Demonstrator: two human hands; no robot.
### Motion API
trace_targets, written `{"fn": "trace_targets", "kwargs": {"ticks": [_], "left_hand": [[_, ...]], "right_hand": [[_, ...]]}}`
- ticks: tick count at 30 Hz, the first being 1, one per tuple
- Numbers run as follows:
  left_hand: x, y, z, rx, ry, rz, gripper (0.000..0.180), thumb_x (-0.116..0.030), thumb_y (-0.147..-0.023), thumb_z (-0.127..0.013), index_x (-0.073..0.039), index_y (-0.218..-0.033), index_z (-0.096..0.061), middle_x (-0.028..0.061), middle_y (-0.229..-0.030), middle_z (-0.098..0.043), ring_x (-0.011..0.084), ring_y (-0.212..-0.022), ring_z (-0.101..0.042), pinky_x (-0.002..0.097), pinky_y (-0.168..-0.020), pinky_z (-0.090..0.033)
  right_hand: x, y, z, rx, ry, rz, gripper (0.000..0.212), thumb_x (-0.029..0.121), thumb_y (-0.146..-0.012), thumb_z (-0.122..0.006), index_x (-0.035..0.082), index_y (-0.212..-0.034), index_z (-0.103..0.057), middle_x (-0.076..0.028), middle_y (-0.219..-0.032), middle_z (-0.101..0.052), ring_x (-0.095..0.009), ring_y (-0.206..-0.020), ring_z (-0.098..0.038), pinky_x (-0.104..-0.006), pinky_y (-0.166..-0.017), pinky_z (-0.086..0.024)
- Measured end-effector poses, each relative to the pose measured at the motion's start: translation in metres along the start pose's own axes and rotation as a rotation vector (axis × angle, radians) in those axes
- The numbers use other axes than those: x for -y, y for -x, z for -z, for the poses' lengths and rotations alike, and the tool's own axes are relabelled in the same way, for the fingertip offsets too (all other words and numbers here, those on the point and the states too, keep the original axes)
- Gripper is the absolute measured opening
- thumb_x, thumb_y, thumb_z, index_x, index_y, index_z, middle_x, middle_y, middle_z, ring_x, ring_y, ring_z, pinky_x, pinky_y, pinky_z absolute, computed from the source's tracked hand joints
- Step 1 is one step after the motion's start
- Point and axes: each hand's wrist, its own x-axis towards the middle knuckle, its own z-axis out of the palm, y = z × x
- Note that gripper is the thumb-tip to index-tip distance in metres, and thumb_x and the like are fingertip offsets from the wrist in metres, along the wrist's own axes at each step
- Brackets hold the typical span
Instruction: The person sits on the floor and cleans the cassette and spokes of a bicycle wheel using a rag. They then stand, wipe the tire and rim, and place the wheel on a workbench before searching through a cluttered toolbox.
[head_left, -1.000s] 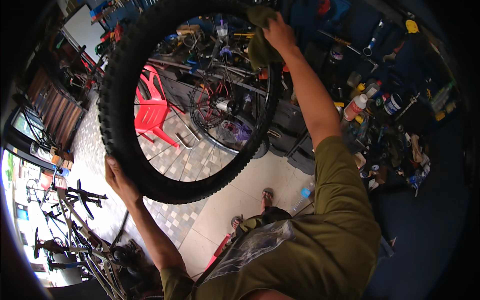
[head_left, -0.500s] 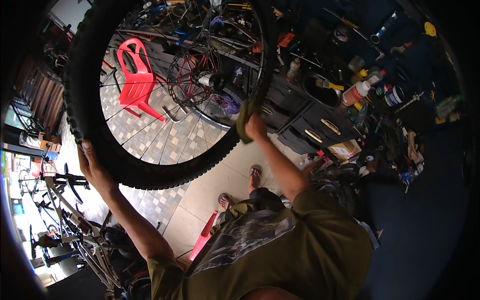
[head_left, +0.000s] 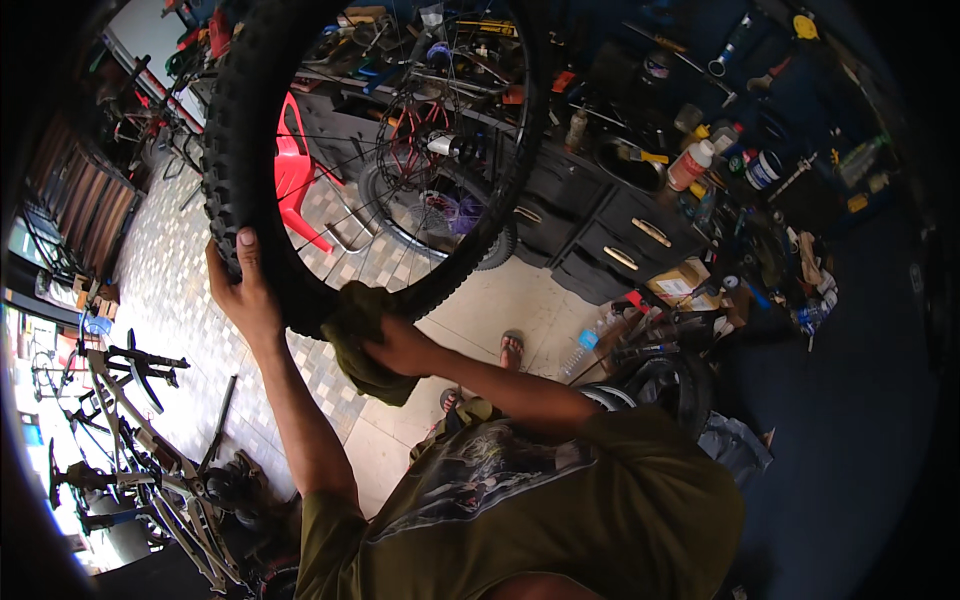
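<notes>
A bicycle wheel [head_left: 238,150] with a black knobby tyre, thin spokes and a red hub is held up in front of me; its top runs out of view. My left hand [head_left: 246,290] grips the tyre at its lower left, thumb on the near sidewall and fingers round the tread. At the bottom of the tyre, my right hand [head_left: 398,348] clutches an olive-green rag [head_left: 360,340]. The cloth presses against the tyre and hangs down below it. Some of the right fingers are hidden by the rag.
Behind the wheel stand a red plastic chair [head_left: 292,170] and another bicycle wheel [head_left: 380,195]. Dark drawers [head_left: 620,235] and a bench crowded with tools and bottles [head_left: 690,165] lie to the right. A bicycle frame [head_left: 150,440] stands at lower left; loose tyres [head_left: 690,390] lie lower right.
My right hand has swept the rag left along the tyre, from its right side to its bottom. The wheel has turned and shifted right in view, my left hand with it.
</notes>
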Motion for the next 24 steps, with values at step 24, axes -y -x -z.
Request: {"fn": "trace_targets", "kwargs": {"ticks": [24], "left_hand": [[-0.023,0.008,-0.010,-0.028,-0.114,-0.141,0.052,-0.041,-0.095,-0.065,0.006,-0.119,-0.060,0.0165,-0.102,-0.067,0.0221,-0.091,-0.060,0.0345,-0.086,-0.047]], "right_hand": [[-0.007,-0.050,0.234,-0.441,0.765,0.011,0.057,0.030,-0.086,-0.063,0.011,-0.137,-0.049,-0.019,-0.118,-0.063,-0.040,-0.096,-0.068,-0.0475,-0.084,-0.056]]}}
